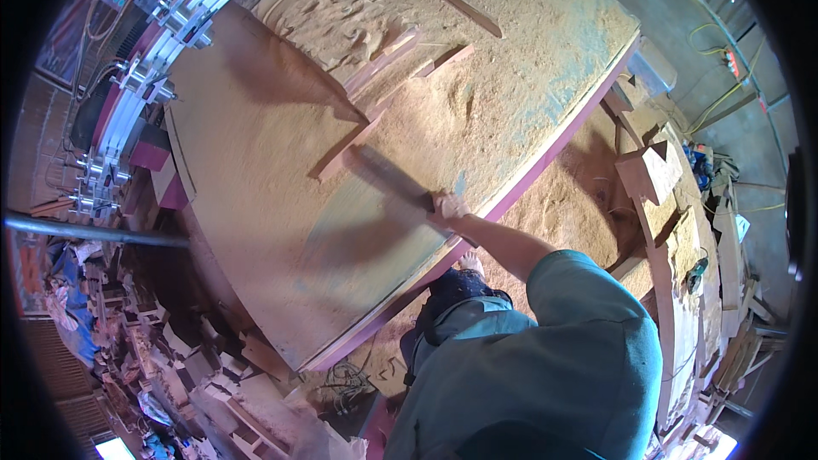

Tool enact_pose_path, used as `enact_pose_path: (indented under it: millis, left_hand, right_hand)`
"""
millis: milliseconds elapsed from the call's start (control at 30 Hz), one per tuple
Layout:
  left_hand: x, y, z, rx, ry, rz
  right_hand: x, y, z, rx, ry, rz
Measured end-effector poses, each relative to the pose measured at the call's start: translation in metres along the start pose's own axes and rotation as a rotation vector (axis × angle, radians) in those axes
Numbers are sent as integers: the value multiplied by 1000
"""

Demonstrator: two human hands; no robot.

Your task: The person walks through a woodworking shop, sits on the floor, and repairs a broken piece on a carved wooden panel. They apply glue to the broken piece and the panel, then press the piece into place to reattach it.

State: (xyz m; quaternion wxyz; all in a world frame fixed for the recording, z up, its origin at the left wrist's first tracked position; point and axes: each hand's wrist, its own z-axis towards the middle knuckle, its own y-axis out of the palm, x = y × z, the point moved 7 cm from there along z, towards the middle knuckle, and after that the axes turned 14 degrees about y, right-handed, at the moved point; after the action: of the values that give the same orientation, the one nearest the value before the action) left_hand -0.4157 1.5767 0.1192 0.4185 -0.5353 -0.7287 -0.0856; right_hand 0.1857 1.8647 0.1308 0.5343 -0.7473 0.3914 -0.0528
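No readable labels, no legible signs (or numbers)

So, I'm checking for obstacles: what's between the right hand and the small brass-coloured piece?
Only sawdust on the table, in the head view.

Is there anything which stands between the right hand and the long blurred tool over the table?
Nothing visible does: the right hand grips the long blurred tool directly. A wood strip appears close to the tool's far end.
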Motion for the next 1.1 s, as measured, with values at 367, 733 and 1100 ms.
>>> enact_pose_path:
  millis: [367, 733, 1100]
  left_hand:
    - [9, 114, -83, -45, 11, 20]
    - [-71, 108, -109, -35, -198, 71]
    - [73, 154, -99, -5, -18, 182]
  right_hand:
    - [161, -80, 96, 142, 236, 30]
    - [378, -239, 152, 514, 834, 285]
    - [251, -139, 111, 391, 521, 416]
